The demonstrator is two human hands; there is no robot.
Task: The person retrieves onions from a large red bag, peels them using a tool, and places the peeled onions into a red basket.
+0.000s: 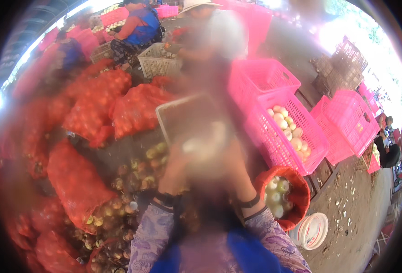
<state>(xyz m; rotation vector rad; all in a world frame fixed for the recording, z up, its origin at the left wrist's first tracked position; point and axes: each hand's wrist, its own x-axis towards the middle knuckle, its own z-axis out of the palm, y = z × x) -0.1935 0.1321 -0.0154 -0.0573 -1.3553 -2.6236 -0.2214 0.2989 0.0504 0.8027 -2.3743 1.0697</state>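
Note:
A blurred patch covers the middle of the view, over both hands. My left hand (179, 159) and my right hand (232, 159) come close together there, each with a dark band at the wrist. Between them shows a pale, whitish shape (198, 146) that I cannot make out. Their fingers are smeared, so their grip does not show. Just beyond the hands stands a pale-rimmed crate (161, 122), its inside hazy. Unpeeled onions (112, 223) lie heaped below and left of my left hand. By my right forearm, a red-lined tub (304, 195) holds peeled, whitish-green onions (277, 193).
Red mesh sacks (75, 184) of onions crowd the left side. Pink crates (317, 132) stand at right, one with peeled onions (289, 127). A white bucket (315, 231) sits beside the tub. Opposite me is a person in a pale hat (201, 4); another wears a blue vest (147, 27).

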